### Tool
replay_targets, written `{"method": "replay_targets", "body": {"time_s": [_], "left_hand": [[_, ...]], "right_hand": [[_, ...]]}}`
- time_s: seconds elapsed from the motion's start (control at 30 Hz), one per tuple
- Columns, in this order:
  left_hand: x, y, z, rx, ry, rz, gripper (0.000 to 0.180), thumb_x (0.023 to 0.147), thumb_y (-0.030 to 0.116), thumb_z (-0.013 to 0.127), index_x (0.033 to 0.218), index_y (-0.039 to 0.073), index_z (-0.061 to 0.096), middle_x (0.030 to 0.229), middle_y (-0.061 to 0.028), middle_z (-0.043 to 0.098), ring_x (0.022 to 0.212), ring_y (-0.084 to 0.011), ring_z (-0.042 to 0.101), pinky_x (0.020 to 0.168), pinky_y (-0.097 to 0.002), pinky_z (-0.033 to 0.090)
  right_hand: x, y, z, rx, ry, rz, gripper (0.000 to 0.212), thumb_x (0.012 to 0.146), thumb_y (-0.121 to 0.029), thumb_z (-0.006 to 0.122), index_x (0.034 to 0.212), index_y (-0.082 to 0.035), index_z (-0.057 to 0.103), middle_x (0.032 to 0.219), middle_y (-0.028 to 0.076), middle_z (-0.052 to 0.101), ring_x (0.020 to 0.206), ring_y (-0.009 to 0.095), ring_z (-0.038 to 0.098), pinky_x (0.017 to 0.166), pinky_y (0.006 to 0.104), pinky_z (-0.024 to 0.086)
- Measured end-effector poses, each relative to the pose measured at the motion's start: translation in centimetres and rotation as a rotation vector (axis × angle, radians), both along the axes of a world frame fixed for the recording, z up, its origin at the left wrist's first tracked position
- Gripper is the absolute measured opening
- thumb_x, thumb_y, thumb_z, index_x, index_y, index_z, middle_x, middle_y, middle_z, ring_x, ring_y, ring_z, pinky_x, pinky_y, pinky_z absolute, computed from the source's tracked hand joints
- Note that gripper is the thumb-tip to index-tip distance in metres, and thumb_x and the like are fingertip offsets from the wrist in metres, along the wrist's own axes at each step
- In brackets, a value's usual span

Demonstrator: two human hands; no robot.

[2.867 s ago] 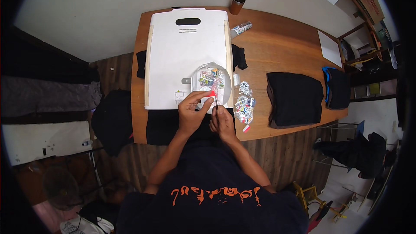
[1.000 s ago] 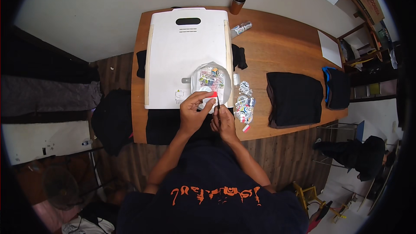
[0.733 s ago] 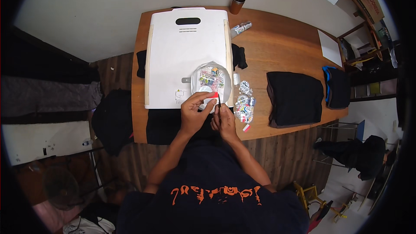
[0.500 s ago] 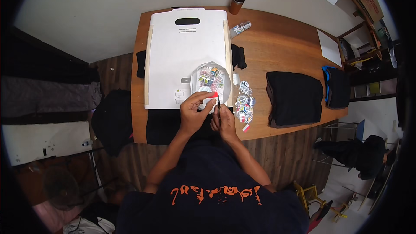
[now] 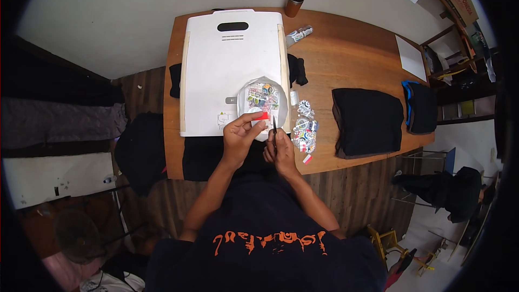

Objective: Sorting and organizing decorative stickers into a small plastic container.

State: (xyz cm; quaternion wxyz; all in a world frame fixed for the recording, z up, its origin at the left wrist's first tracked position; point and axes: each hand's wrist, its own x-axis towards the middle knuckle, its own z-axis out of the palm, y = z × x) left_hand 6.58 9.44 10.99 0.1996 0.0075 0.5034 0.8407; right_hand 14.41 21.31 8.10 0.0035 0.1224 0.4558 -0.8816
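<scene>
My left hand (image 5: 239, 139) pinches a small red-and-white sticker (image 5: 263, 115) between thumb and fingers. Just to its right, my right hand (image 5: 280, 150) grips a slim, dark, pointed tool (image 5: 274, 124), tip upward; its exact kind is too small to tell. A narrow gap separates that tip from the red-and-white sticker. Beneath and beyond both hands lies a round whitish container (image 5: 285, 99) holding colourful stickers (image 5: 263, 93). It rests on the lower right of a large white panel (image 5: 216, 70) with an oval handle slot.
More patterned stickers (image 5: 305, 130) lie right of the container, with a white roll (image 5: 294, 98) close by. Folded black cloth (image 5: 367, 121) sits farther right on the wooden table (image 5: 324, 65). A brown cup (image 5: 294, 6) stands at the back edge. Another person (image 5: 462, 194) is at far right.
The red-and-white sticker and my left hand have shifted slightly left and up, away from the pointed tool. My right hand has barely moved.
</scene>
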Motion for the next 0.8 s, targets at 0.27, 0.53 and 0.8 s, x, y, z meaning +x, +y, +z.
{"method": "replay_targets", "body": {"time_s": [0.27,0.53,0.8], "left_hand": [[-0.1,-0.7,-0.8,0.181,-0.068,0.025,0.030,0.094,-0.001,0.065,0.123,-0.006,0.062,0.115,-0.0136,0.067,0.099,-0.0161,0.067,0.092,-0.0287,0.054],[0.3,-0.4,-0.3,-0.084,0.167,0.059,0.026,0.089,-0.009,0.068,0.115,-0.009,0.066,0.114,-0.0148,0.066,0.104,-0.0165,0.066,0.092,-0.0269,0.053],[0.2,-0.3,-0.6,-0.184,0.321,0.049,0.024,0.088,-0.009,0.069,0.112,-0.008,0.068,0.112,-0.0147,0.066,0.101,-0.0161,0.066,0.090,-0.0259,0.053]], "right_hand": [[0.1,-0.3,0.9,0.055,0.055,0.057,0.036,0.110,-0.039,0.036,0.098,-0.007,0.047,0.057,-0.005,0.030,0.043,0.005,0.024,0.043,0.0237,0.023],[-0.1,-0.2,0.6,0.042,0.085,0.077,0.035,0.110,-0.038,0.035,0.099,-0.007,0.047,0.056,-0.004,0.030,0.043,0.005,0.023,0.043,0.0239,0.023],[-0.5,-0.1,0.5,0.065,0.100,0.058,0.034,0.110,-0.037,0.035,0.098,-0.007,0.047,0.056,-0.004,0.031,0.043,0.005,0.024,0.043,0.0240,0.024]]}}
